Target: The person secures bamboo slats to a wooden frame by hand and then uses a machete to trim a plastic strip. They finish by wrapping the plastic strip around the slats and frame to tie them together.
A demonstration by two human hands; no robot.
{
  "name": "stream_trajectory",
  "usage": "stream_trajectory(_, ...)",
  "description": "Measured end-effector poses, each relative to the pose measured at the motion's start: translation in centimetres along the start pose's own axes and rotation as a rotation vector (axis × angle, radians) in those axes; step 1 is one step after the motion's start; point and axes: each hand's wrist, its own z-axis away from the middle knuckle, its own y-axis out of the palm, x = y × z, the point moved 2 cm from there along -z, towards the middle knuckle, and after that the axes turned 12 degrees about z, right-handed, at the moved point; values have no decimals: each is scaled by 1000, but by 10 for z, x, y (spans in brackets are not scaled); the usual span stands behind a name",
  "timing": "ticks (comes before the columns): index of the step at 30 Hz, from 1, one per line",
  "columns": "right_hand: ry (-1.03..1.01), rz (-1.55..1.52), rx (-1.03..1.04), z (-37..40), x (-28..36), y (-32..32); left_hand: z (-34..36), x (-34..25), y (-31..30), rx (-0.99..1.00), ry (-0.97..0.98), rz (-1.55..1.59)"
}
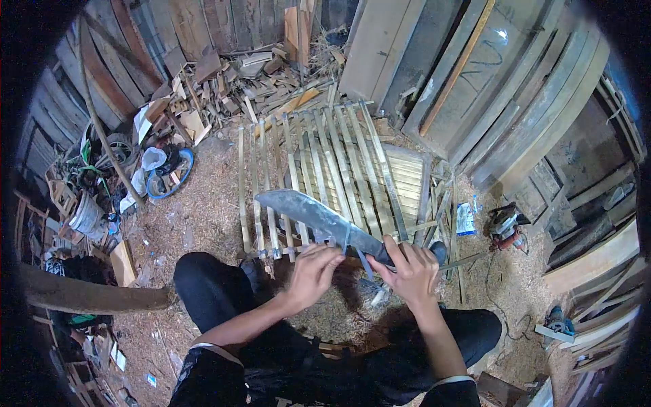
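In the head view my right hand (pixel 412 273) is closed round the handle end of a large machete (pixel 308 211). Its broad, stained blade points up and to the left, above a frame of slats. My left hand (pixel 313 275) is closed in a pinch on a thin bluish-grey strip (pixel 348 237) that crosses the blade near the handle. Part of that strip hangs below the blade, between my hands. Beneath and beyond the machete lies the slatted panel (pixel 337 159), made of narrow pale wooden or bamboo strips.
Sawdust and shavings cover the floor (pixel 210 183). A red power tool (pixel 508 234) and a blue one (pixel 559 322) lie to the right. Wood scraps (pixel 230 88) are heaped at the back, with tall boards (pixel 468 74) leaning right. A blue basin (pixel 178 178) and white bucket (pixel 88 216) stand left.
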Motion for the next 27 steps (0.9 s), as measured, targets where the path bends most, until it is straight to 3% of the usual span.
stream_trajectory(15, -28, 12, 47, 9, -9, -10, -6, 0, -48, -9, -12, -70)
stream_trajectory(19, 8, 1, 72, 9, 0, -8, 1, -1, -36, 83, 79, -83)
stream_trajectory(27, -3, 13, -2, -7, 7, -7, -3, -8, -12, 101, 22, -36)
